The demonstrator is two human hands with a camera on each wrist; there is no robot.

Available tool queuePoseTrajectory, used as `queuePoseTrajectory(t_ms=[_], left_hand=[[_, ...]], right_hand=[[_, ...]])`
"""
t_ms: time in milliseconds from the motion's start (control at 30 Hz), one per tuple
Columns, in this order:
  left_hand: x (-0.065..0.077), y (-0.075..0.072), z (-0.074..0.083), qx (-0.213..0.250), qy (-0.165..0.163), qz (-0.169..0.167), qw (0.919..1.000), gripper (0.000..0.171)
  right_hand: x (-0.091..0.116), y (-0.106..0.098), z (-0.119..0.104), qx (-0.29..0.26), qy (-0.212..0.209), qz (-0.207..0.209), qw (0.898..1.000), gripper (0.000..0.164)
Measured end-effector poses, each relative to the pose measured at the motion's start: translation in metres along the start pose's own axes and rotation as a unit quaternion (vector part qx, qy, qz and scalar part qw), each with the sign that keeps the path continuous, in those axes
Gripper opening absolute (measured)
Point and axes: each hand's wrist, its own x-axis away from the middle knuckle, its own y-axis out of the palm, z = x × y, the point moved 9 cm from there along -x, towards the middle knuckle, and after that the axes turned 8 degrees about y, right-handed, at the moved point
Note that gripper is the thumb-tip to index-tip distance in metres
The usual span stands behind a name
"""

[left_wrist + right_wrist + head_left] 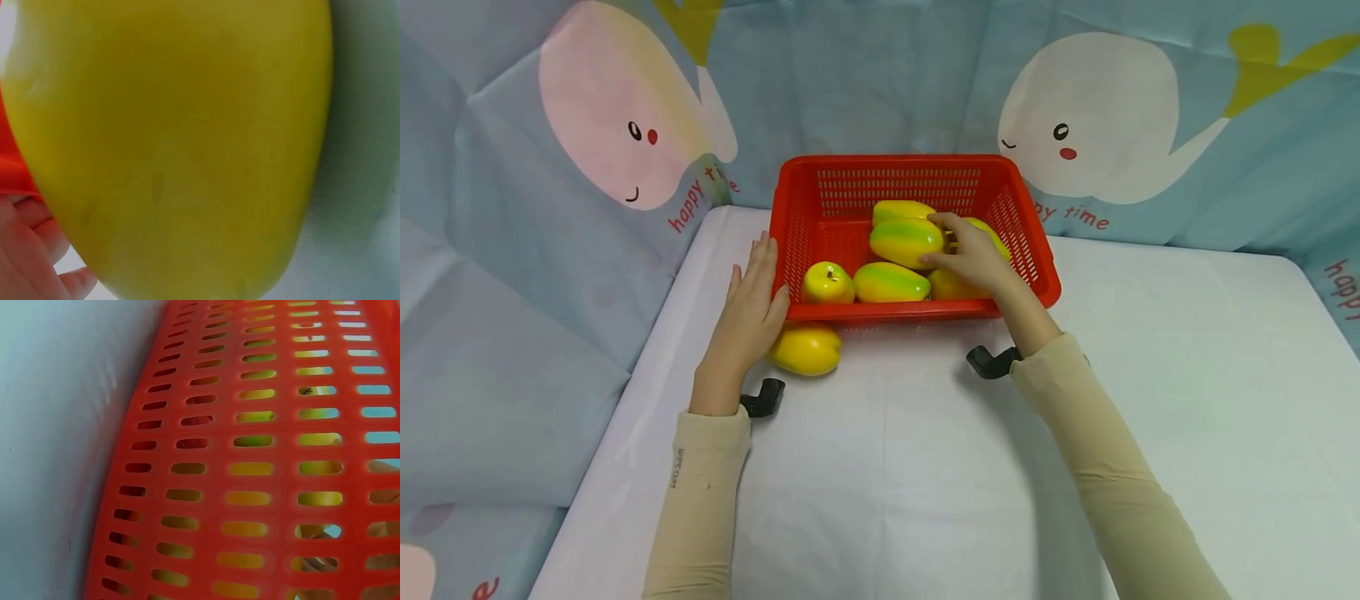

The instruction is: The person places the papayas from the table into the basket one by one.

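A red plastic basket (917,312) with slotted walls holds several yellow-green mangoes and a yellow apple (828,283). Reaching in over the basket's right part, my right hand (973,254) grips the right end of a green-topped mango (904,242) between thumb and fingers. Another mango (891,283) lies by the front wall, beside the apple. My left hand (747,304) rests with fairly straight fingers against the basket's left side. A yellow mango (807,350) lies outside, at the front left corner; it fills much of the left wrist view. Through the slotted wall (206,434), the right wrist view shows yellow fruit.
The basket stands on a white-covered table (910,467), near the blue printed cloth (865,83) at the back. Black wrist-camera mounts (990,363) stick out by both wrists, the left one (765,398) close to the outside mango.
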Motion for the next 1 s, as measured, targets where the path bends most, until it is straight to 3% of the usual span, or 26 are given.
queuePoseTrajectory(t_ms=[367,633,800,1000], left_hand=[[0.0,0.001,-0.002,0.003,0.003,0.001,1.0,0.064],[0.0,-0.001,-0.001,0.003,0.002,-0.001,1.0,0.064],[0.001,-0.002,-0.002,0.004,0.004,0.001,1.0,0.063],[0.0,0.0,0.0,0.004,0.008,0.001,1.0,0.063]], right_hand=[[0.0,-0.003,0.004,-0.01,0.006,0.013,1.0,0.05],[0.001,0.002,0.001,-0.001,0.008,-0.016,1.0,0.053],[0.0,-0.002,0.005,-0.033,0.023,-0.006,0.999,0.054],[0.008,-0.014,0.004,-0.096,-0.005,0.041,0.995,0.048]])
